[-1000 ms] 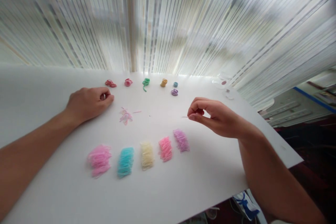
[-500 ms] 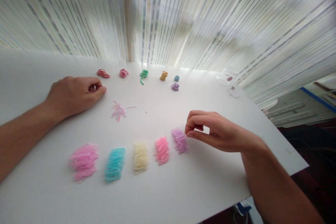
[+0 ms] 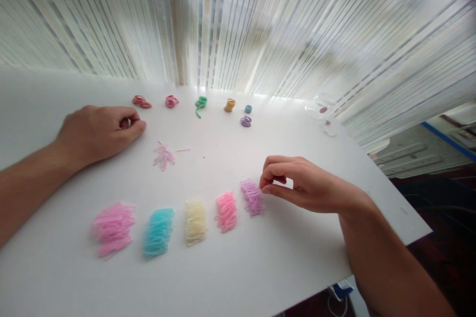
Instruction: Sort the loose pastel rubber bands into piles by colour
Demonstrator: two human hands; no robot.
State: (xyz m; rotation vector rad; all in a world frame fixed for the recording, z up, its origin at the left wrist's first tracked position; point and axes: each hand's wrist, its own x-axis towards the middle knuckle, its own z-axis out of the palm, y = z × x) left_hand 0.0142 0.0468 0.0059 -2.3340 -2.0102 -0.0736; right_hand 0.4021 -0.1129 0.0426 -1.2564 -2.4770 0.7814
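My right hand [image 3: 303, 183] is closed in a pinch, its thumb and fingertips at the right edge of a neat pile of lilac rubber bands [image 3: 253, 197]. Whatever sits between those fingertips is too small to see. On the table's left side rests my left hand [image 3: 98, 131], fingers curled and thumb against the index finger; what it holds, if anything, is hidden. Left of the lilac pile runs a row of small rubber-band piles: bright pink [image 3: 226, 212], cream [image 3: 196, 222], turquoise [image 3: 158, 233] and orchid pink [image 3: 114, 228].
Near the left hand lies a loose pale pink cluster [image 3: 164, 157] with one strand apart. Along the back sit small coils: red [image 3: 142, 102], rose [image 3: 171, 101], green [image 3: 201, 103], yellow [image 3: 229, 105], blue [image 3: 248, 108], purple [image 3: 246, 121]. Clear plastic pieces [image 3: 317, 108] lie at back right, before striped blinds [image 3: 238, 25].
The whole view has shifted slightly, so everything appears a little further left. Both hands keep nearly the same pose, the right still at the lilac pile.
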